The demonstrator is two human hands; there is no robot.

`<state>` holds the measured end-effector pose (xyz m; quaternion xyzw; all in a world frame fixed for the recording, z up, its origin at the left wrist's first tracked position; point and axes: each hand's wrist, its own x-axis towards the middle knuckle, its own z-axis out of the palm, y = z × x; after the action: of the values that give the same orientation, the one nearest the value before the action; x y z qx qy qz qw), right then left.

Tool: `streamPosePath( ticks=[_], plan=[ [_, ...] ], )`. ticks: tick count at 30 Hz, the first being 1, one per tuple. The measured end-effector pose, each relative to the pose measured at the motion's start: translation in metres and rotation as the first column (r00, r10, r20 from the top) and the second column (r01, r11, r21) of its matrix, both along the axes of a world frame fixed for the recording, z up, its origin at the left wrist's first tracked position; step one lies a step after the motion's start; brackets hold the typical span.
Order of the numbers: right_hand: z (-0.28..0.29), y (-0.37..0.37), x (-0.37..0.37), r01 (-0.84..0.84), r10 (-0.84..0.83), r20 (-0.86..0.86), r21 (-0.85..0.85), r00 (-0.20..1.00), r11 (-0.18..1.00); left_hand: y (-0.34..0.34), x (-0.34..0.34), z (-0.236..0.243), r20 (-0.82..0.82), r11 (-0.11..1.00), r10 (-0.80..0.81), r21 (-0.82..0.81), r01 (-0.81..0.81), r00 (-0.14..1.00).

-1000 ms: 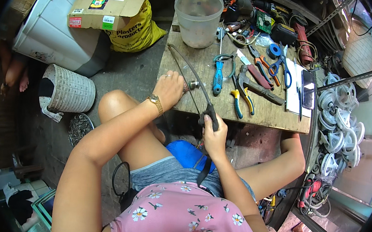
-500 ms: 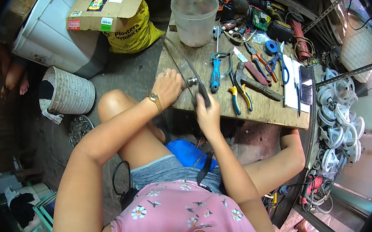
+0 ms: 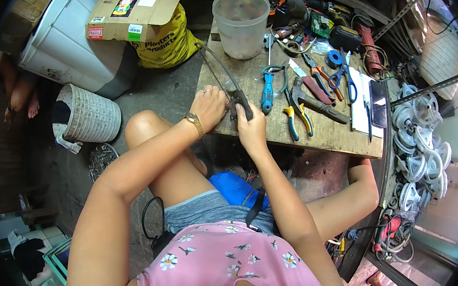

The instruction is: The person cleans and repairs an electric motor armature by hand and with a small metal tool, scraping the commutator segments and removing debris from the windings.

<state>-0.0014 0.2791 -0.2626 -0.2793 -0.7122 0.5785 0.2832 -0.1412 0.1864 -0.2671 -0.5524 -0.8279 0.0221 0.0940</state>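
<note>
A hacksaw with a dark handle (image 3: 241,103) and thin curved frame is gripped in my right hand (image 3: 252,129), its far end pointing up and left over the bench. My left hand (image 3: 209,108) is closed at the left front corner of the wooden bench (image 3: 225,128), pressing down a small piece that its fingers and the saw mostly hide. The saw lies close beside those fingers; whether the blade touches the piece I cannot tell. Right of the saw lie a blue screwdriver (image 3: 267,93), yellow-and-blue pliers (image 3: 299,116) and a hammer (image 3: 321,105).
A clear plastic tub (image 3: 239,28) stands at the back of the bench. Blue scissors (image 3: 347,80), a phone (image 3: 376,105) and a red-handled knife (image 3: 317,88) lie to the right. On the floor at left are a white basket (image 3: 95,114) and a yellow sack (image 3: 167,43).
My right hand and the hacksaw have shifted slightly up and left, closer to my left hand. The metal end of the piece seen earlier is now covered.
</note>
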Motion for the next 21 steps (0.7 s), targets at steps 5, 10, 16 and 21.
streamPosePath(
  ticks=[5,10,16,21],
  plan=[
    [0.02,-0.008,0.043,-0.088,0.115,0.156,-0.169,0.981,0.982,-0.016,-0.002,0.003,-0.004,0.999,-0.002,-0.042,0.002,1.0],
    [0.011,0.005,-0.005,-0.034,0.032,0.068,0.037,0.997,0.999,0.0,0.006,0.002,-0.014,0.999,0.024,-0.036,-0.025,1.0],
    [0.017,-0.011,0.041,-0.023,0.045,0.146,-0.151,0.988,0.988,-0.01,0.007,-0.003,0.005,0.998,0.058,-0.036,-0.058,0.998],
    [0.025,0.002,-0.003,-0.045,0.045,0.125,-0.007,0.991,0.999,-0.003,0.004,0.001,-0.006,0.997,0.075,-0.009,-0.075,0.997]
  ],
)
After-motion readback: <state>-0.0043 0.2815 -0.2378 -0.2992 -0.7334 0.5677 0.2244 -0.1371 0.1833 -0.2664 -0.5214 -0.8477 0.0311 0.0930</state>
